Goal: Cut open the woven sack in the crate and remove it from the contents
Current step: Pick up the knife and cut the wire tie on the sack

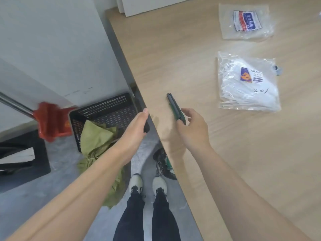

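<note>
two hands in view, both reaching forward from the bottom of the frame.

far left: a metal pole point(15, 105) slants down to a blurred red plastic head point(50, 122) on the grey floor point(34, 197).

just right of it: a black perforated crate point(107, 105) stands on the floor against the table's left edge. the green woven sack point(97, 136) lies crumpled in the crate's near end and spills over its near rim onto the floor, partly hidden under the left forearm.

left hand point(135, 129): seen from the back, above the crate's right side. its fingers point(145, 113) run straight out, tip at the table's edge. a dark rounded shape shows under the palm; cannot tell what it is or whether the hand has hold of it. the sack is below and left of this hand, apart from the fingers.

below: two pale shoes point(136, 182) and dark trousers, standing beside the table.

wooden table point(225, 153): a green-and-black utility knife point(173, 106) lies flat near the left edge, pointing away.

right hand point(194, 131): over the knife's near end, fingers half curled and spread. thumb and forefinger sit either side of that end in a light pinch. the sack is well left of this hand, down off the table.

further right: a clear bag of white cable ties point(248, 87), and beyond it a flat plastic bag point(246, 21) with a red-and-blue label.
</note>
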Available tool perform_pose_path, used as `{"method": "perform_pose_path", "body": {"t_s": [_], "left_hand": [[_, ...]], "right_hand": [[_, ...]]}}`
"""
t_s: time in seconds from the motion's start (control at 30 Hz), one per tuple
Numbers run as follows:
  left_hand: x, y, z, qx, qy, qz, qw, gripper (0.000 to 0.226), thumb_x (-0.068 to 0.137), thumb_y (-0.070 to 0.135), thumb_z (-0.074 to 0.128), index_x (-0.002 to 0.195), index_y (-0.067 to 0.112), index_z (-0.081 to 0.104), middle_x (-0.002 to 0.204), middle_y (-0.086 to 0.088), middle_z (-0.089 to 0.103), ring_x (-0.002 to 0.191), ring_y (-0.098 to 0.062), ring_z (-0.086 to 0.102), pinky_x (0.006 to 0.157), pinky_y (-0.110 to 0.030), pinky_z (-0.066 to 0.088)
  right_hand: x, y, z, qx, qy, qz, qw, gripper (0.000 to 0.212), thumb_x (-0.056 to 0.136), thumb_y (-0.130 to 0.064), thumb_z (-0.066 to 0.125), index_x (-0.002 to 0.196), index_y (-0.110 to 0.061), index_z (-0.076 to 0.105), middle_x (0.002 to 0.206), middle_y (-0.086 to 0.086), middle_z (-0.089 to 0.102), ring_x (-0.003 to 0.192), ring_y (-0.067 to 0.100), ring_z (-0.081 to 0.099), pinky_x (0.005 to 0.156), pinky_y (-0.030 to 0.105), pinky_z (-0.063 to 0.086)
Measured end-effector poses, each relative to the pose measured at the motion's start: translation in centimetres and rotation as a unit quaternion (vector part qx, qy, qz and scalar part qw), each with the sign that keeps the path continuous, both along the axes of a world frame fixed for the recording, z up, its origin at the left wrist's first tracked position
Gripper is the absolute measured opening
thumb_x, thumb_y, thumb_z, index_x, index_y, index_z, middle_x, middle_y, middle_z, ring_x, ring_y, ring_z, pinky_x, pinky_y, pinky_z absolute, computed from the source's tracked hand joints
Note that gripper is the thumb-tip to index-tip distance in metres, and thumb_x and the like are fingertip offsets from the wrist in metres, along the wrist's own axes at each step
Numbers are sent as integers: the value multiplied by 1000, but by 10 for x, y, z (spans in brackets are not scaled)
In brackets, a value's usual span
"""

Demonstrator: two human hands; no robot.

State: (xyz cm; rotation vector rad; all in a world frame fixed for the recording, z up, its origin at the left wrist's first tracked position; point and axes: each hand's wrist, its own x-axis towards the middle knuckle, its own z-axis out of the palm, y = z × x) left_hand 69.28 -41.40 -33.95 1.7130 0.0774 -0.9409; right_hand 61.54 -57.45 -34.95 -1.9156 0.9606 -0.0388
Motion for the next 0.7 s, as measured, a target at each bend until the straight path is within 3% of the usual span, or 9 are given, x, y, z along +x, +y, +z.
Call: {"method": "perform_pose_path", "body": {"t_s": [0.13, 0.27, 0.4, 0.47, 0.57, 0.63, 0.7], "left_hand": [[25, -11, -31, 3, 8, 24, 1000, 60, 107, 55, 33, 160, 26, 33, 167, 11, 30, 154, -14, 28, 124, -46, 31], [45, -23, -50, 6, 17, 36, 999, 56, 107, 54, 34, 157, 30, 38, 159, 16, 40, 149, -10, 35, 122, -43, 35], [59, -26, -59, 0, 27, 56, 998, 49, 109, 51, 34, 152, 31, 45, 137, 24, 48, 144, -8, 39, 120, -41, 37], [63, -24, -63, 9, 30, 60, 998, 36, 109, 49, 33, 138, 39, 52, 124, 31, 50, 137, -6, 43, 119, -39, 39], [69, -20, -64, 15, 34, 71, 997, 20, 109, 49, 34, 115, 47, 53, 124, 27, 52, 133, -9, 46, 116, -41, 41], [74, -14, -61, 13, 22, 81, 996, 19, 109, 49, 34, 116, 47, 52, 131, 20, 51, 134, -12, 47, 113, -40, 44], [78, -8, -55, 12, 10, 91, 996, 27, 109, 49, 34, 129, 42, 51, 140, 13, 49, 137, -14, 45, 112, -39, 45]], "right_hand": [[26, -11, -37, -38, 38, 2, 999, 48, 83, -12, 66, 129, -26, 64, 124, -2, 60, 110, 10, 54, 88, 19, 38], [43, -17, -65, -74, 67, -17, 995, 48, 81, -16, 70, 127, -27, 63, 117, -4, 60, 105, 16, 58, 88, 26, 46], [57, -17, -81, -94, 85, -24, 992, 44, 82, -12, 68, 123, -24, 60, 113, -2, 60, 98, 15, 55, 67, 18, 37], [61, -15, -85, -66, 104, -27, 992, 45, 80, -18, 71, 123, -21, 59, 112, -1, 61, 93, 12, 55, 62, 13, 35], [68, -10, -86, -19, 114, -27, 993, 29, 80, -26, 71, 107, -15, 66, 97, -1, 66, 83, 13, 61, 63, 21, 45], [73, -4, -81, 34, 97, -33, 994, 17, 87, -22, 65, 92, -6, 67, 76, -2, 63, 68, 16, 59, 58, 29, 48], [80, 2, -75, 135, 57, -71, 987, 15, 93, -19, 61, 92, -4, 64, 75, 2, 63, 66, 18, 63, 63, 38, 55]]}}
